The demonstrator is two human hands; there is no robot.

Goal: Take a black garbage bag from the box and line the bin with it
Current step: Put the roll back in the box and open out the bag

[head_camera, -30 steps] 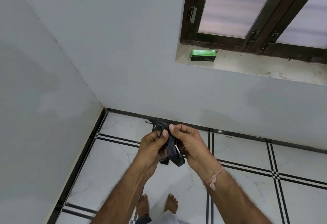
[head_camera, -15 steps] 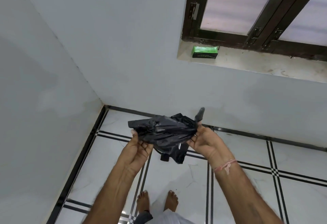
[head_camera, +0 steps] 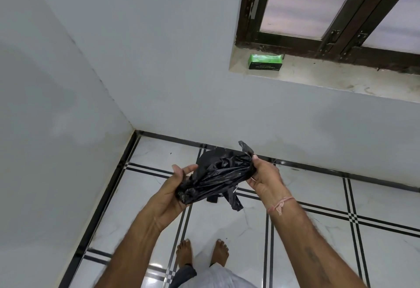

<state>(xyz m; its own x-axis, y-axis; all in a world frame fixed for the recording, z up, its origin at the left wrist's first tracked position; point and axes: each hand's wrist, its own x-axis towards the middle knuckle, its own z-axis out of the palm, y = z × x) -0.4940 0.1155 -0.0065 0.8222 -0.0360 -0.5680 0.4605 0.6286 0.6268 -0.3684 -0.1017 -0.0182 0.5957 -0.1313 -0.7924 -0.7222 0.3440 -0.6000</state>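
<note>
The left hand (head_camera: 169, 193) cups the lower end of a crumpled black garbage bag (head_camera: 217, 177), fingers curled loosely round it. At its 2 o'clock, the right hand (head_camera: 264, 177) is clamped on the bag's upper end, a tuft poking above the thumb. The bag hangs bunched between them over the tiled floor (head_camera: 318, 208). Well apart at 1 o'clock, a green box (head_camera: 265, 61) lies on the window sill (head_camera: 341, 78).

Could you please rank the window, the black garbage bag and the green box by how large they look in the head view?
1. Window
2. Black garbage bag, nearer the camera
3. Green box, farther away
</note>
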